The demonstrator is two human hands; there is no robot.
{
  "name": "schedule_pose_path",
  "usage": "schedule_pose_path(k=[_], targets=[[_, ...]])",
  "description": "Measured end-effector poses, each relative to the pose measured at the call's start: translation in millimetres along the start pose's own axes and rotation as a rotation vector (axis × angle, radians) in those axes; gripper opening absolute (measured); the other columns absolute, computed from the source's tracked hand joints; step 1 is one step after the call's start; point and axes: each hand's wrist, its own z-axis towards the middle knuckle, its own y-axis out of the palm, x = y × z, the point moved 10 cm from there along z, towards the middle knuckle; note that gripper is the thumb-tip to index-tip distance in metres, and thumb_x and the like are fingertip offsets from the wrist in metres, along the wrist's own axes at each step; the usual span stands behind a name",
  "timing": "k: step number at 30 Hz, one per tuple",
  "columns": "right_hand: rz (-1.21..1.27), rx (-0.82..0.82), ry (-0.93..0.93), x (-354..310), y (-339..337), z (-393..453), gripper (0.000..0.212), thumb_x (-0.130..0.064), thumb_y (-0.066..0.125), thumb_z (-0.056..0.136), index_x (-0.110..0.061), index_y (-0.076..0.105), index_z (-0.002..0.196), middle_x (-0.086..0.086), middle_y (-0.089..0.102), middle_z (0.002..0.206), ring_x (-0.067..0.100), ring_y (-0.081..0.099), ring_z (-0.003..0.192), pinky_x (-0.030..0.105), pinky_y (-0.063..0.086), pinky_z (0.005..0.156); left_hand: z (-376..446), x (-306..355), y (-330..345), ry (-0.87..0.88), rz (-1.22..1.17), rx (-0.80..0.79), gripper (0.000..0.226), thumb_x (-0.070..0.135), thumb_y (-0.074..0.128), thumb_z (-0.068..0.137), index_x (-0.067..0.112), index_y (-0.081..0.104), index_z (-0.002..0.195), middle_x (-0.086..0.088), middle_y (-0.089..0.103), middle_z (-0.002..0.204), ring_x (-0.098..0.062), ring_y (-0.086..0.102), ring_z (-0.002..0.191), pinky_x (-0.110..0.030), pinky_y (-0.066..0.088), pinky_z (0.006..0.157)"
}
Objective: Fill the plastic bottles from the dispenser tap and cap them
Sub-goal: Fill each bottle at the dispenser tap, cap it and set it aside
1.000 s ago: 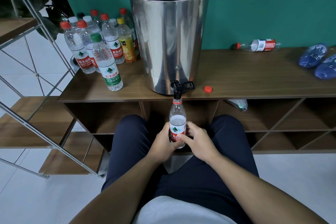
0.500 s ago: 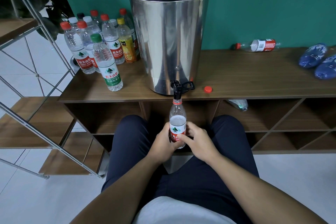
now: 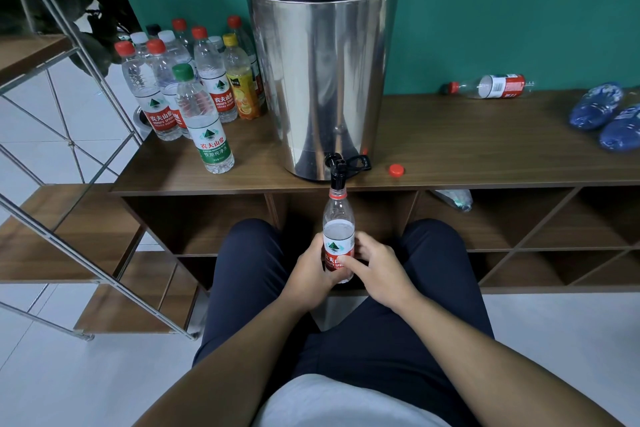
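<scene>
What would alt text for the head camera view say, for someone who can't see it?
Both hands, left hand and right hand, hold an uncapped water bottle upright under the black tap of a steel dispenser on a wooden shelf. A loose red cap lies nearby; capped bottles stand left.

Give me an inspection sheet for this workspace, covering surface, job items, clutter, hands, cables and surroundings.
Surface: wooden cabinet top, open cubbies below.
Job's things: steel dispenser; open bottle held upright under the black tap; loose red cap beside the dispenser; capped bottles grouped left.
Clutter: bottle lying flat by the wall; blue wrapped items.
Hands: left hand and right hand both grip the bottle.
Cables: nothing seen.
Surroundings: green wall, metal-framed shelf, tiled floor.
</scene>
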Motion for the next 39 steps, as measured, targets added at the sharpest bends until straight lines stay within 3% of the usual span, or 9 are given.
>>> schedule_pose_path(k=[30,39], targets=[[0.020,-0.005,0.005,2.5,0.3,0.4,0.037,-0.024,0.080,0.100,-0.030,0.069,0.135,-0.010,0.081,0.125,0.009,0.076,0.119,0.047,0.065,0.099,0.9,-1.2,0.3,-0.002,0.014,-0.001,0.069,0.027,0.092,0.089,0.038,0.056,0.147,0.018,0.073,0.132,-0.003,0.070,0.124,-0.042,0.059,0.110],[0.010,0.007,-0.005,3.3,0.3,0.9,0.045,-0.023,0.081,0.100,-0.029,0.067,0.142,-0.013,0.080,0.129,0.006,0.075,0.121,0.042,0.064,0.102,0.0,0.1,1.5,-0.001,0.001,-0.011,0.073,0.024,0.093,0.090,0.037,0.054,0.151,0.018,0.074,0.133,-0.001,0.070,0.125,-0.039,0.059,0.111]])
